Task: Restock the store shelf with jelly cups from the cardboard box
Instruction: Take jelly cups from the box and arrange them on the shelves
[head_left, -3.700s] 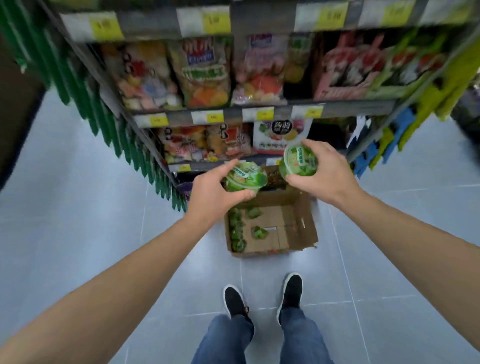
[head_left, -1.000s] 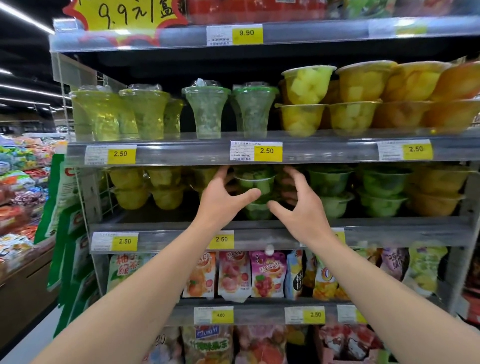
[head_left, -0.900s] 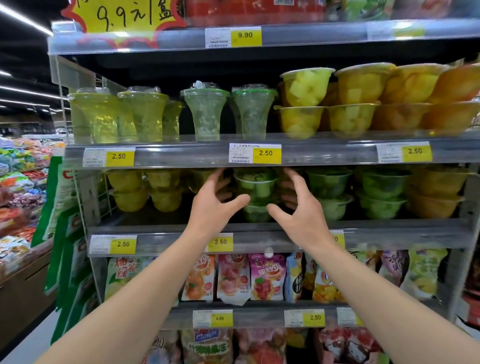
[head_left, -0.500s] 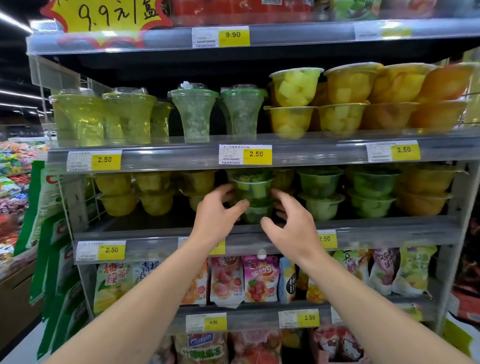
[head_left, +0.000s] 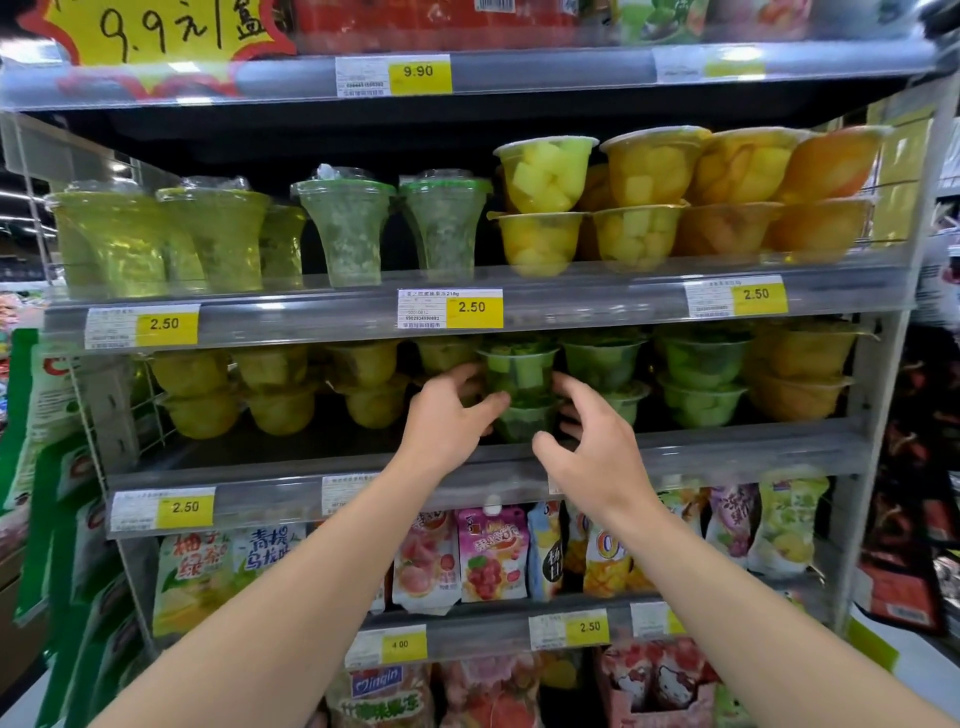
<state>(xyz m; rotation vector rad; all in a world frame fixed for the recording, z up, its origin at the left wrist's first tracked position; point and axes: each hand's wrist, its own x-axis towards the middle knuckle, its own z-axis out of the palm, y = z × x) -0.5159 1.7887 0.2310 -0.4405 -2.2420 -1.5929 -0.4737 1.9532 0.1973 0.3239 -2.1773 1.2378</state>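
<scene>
Both hands drawn back, left hand (head_left: 447, 415), right hand (head_left: 592, 447) flanking stacked translucent green jelly cups (head_left: 519, 387), seemingly released

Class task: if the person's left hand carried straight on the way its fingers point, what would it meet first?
Probably the upper green jelly cup of the two-cup stack; the left hand points in toward it, fingertips at its side. Contact is unclear.

Yellow sign (head_left: 156, 39) reads "9.9"; shelf price tags (head_left: 471, 307) read 9.90, 2.50, 4.00.
</scene>
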